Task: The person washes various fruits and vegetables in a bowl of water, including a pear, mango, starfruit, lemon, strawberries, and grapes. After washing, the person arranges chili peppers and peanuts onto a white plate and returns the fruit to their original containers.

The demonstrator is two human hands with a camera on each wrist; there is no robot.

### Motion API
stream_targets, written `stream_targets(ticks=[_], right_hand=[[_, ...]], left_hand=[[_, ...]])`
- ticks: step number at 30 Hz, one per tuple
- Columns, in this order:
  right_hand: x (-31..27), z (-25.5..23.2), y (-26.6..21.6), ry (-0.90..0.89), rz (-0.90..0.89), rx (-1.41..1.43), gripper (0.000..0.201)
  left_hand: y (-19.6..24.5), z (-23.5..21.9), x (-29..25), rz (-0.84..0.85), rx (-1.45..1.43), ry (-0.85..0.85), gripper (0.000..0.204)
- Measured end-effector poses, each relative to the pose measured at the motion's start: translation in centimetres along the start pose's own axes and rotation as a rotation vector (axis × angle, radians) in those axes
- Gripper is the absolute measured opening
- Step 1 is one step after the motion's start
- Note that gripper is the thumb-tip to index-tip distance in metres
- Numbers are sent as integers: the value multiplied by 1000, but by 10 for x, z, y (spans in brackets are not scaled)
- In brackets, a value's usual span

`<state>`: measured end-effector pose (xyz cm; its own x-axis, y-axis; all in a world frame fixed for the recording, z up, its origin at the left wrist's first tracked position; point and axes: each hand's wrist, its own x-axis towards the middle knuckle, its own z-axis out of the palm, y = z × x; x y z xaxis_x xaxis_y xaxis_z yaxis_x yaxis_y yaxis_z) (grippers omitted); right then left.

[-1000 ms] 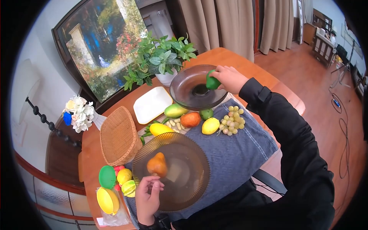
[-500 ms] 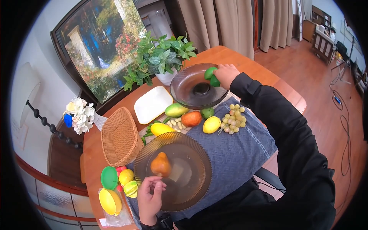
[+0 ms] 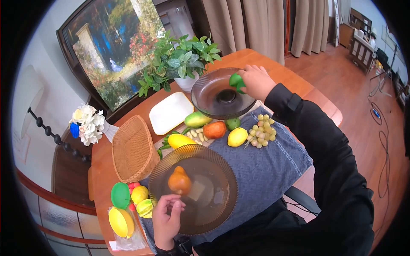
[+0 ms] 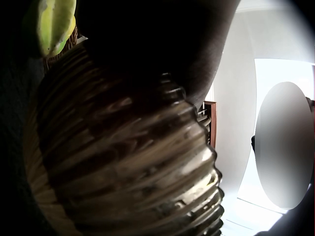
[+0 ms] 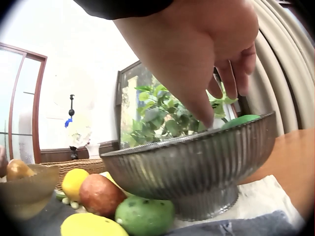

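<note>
At the footed glass bowl (image 3: 205,100), my right hand (image 3: 257,84) hangs over the right rim, beside a smooth green fruit-like piece (image 3: 234,80). In the right wrist view that green piece (image 5: 241,121) shows just above the rim, with the fingers (image 5: 241,81) apart above it and the thumb pointing down. My left hand (image 3: 168,217) rests at the near left rim of a wide amber ribbed glass dish (image 3: 213,213), its fingers loosely bent. Inside the dish lies an orange-brown pear (image 3: 180,181), close beyond the left fingertips. The left wrist view shows the dish's ribbed side (image 4: 138,167).
A papaya-like fruit (image 3: 197,120), a red-orange fruit (image 3: 215,129), a lemon (image 3: 237,137) and grapes (image 3: 261,132) line the blue cloth (image 3: 273,166). Left are a wicker basket (image 3: 132,149), a white tray (image 3: 171,114), a yellow bowl (image 3: 121,222) and a star fruit (image 3: 144,208). Behind stands a potted plant (image 3: 186,81).
A second ago my right hand gripped the green piece over the bowl; now its fingers stand apart from it, and the green lies slightly further back. My left hand and the pear stay nearly still.
</note>
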<state>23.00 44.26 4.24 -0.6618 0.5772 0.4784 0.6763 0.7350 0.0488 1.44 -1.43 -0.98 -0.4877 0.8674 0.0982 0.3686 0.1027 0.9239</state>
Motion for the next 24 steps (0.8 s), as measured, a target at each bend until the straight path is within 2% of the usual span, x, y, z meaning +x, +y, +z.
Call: stream_targets(ticks=[1, 2, 5, 9, 10, 11, 13, 14, 20, 24], right_hand=[[-3, -7, -8, 136, -50, 85, 23], [-6, -12, -16, 134, -50, 84, 23], [-23, -23, -38, 260, -445, 255, 16], [-68, -21, -65, 9, -672, 279, 16], [-78, -12, -68, -108, -676, 237, 24], [-87, -4, -70, -108, -678, 238, 24], [-103, 5, -73, -177, -563, 258, 32], [-106, 4, -72, -185, -562, 221, 41], [-114, 4, -69, -237, -555, 414, 47], [-112, -2, -70, -193, -556, 505, 44]], left_hand=[[0, 0, 0, 3, 0, 3, 17], [0, 0, 0, 2, -1, 2, 17], [1, 0, 0, -10, -5, 4, 17], [2, 0, -1, -12, -3, 6, 17], [3, 0, -1, -15, 7, 1, 17], [3, 0, -1, -16, 7, 3, 17], [4, 0, -1, -13, 10, -2, 17], [3, 0, -1, -15, 11, -4, 17], [3, 0, -2, -11, -1, 5, 17], [2, 1, 0, -11, -4, 5, 17]])
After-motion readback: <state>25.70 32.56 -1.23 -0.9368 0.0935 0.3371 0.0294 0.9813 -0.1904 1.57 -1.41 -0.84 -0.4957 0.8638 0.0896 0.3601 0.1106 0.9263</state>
